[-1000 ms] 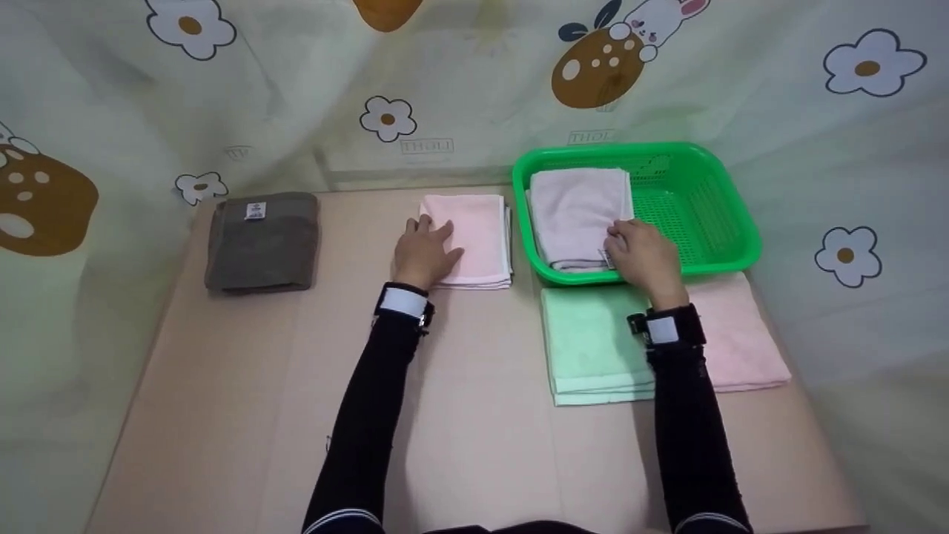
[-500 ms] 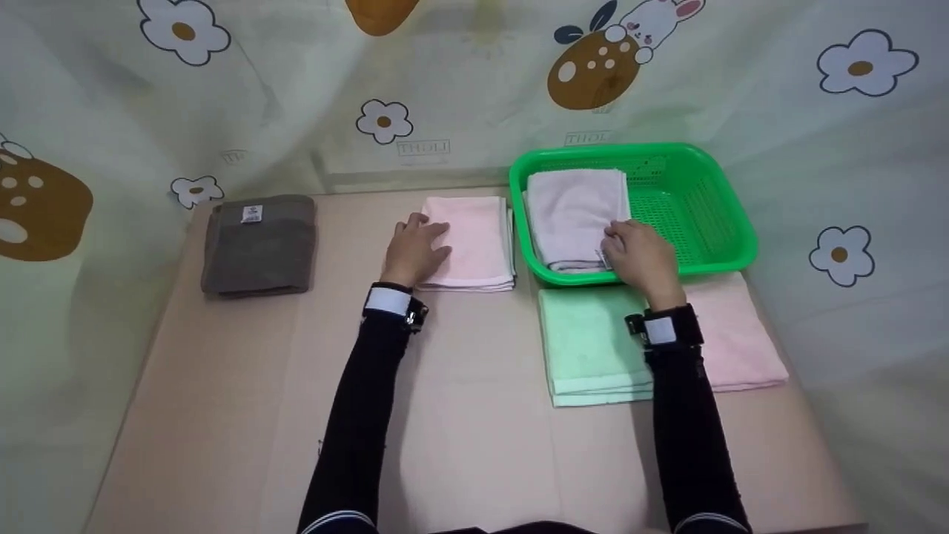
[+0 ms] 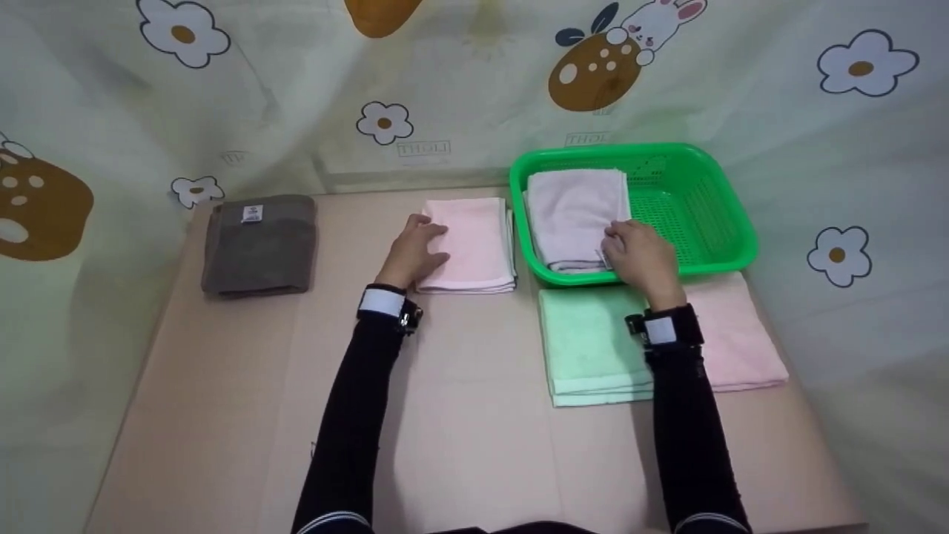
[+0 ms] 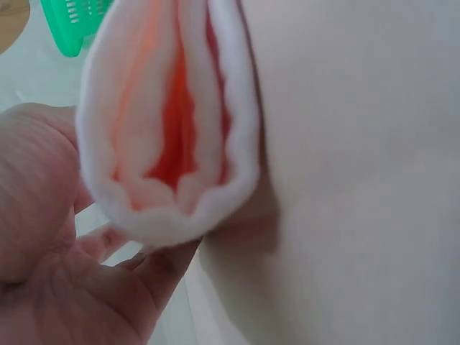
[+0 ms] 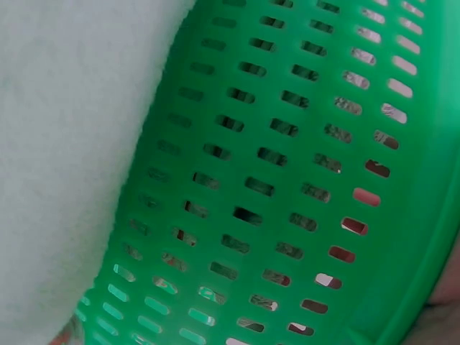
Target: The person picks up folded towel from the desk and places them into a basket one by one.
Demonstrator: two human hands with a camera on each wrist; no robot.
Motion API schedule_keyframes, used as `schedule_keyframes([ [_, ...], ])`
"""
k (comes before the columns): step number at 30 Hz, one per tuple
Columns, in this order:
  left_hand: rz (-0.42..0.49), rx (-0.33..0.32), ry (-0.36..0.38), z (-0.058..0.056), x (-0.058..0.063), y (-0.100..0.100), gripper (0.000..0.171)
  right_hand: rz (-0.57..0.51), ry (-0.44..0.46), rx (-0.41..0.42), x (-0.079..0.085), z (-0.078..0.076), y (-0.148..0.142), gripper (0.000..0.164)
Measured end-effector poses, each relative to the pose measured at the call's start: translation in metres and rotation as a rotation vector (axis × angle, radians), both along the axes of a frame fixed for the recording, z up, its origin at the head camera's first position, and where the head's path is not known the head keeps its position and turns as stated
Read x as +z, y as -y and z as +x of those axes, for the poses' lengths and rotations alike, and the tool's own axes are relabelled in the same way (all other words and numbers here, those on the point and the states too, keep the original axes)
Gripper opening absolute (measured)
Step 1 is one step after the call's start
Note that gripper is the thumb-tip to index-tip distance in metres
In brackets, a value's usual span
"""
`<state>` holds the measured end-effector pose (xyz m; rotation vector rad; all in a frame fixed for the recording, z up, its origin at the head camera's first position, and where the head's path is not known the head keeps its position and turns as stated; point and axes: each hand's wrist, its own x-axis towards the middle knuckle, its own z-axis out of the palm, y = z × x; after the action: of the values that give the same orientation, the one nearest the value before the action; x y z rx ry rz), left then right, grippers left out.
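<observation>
at far left, a folded grey towel (image 3: 259,256) lies on your beige table (image 3: 222,415), its white label (image 3: 253,213) facing up near the far edge. behind it, a pale curtain (image 3: 296,67) printed with flowers spans the whole width.

next comes your left hand (image 3: 410,252), fingers apart and loosely bent over the left edge of a small pink towel (image 3: 478,241), which lies folded on the table between the grey towel and the basket. your left wrist view shows this towel's layered end close up, white edges outside and pink folds within.

just right of it sits a green basket (image 3: 693,222) with slotted sides. a folded lilac towel (image 3: 574,215) fills its left half; to the right, the bare slotted floor and wall show. your right hand (image 3: 645,256) reaches over the front rim, thumb and fingers clamped on the lilac towel's near right corner, beside a small tag (image 3: 604,258).

in front of the basket lie a folded mint towel (image 3: 597,341) and, to its right, a larger pink towel (image 3: 741,334). your right sleeve (image 3: 686,415) crosses above them and hides where they meet; the basket's front rim covers their far edges from view.
</observation>
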<state>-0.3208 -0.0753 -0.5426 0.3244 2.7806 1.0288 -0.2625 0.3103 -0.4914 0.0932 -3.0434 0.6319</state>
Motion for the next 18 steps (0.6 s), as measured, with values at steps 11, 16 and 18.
schedule_keyframes([
  [11,-0.031,-0.067,-0.038,0.036,0.0,0.006,0.055,0.0,-0.013,-0.001,-0.001,-0.001,0.0,0.044],
  [16,-0.067,-0.08,-0.025,0.062,0.001,0.006,0.053,-0.004,-0.016,-0.002,-0.001,-0.001,0.001,0.043],
  [18,-0.08,-0.091,-0.027,0.073,0.002,0.006,0.052,-0.004,-0.017,-0.004,-0.001,-0.001,0.001,0.043],
])
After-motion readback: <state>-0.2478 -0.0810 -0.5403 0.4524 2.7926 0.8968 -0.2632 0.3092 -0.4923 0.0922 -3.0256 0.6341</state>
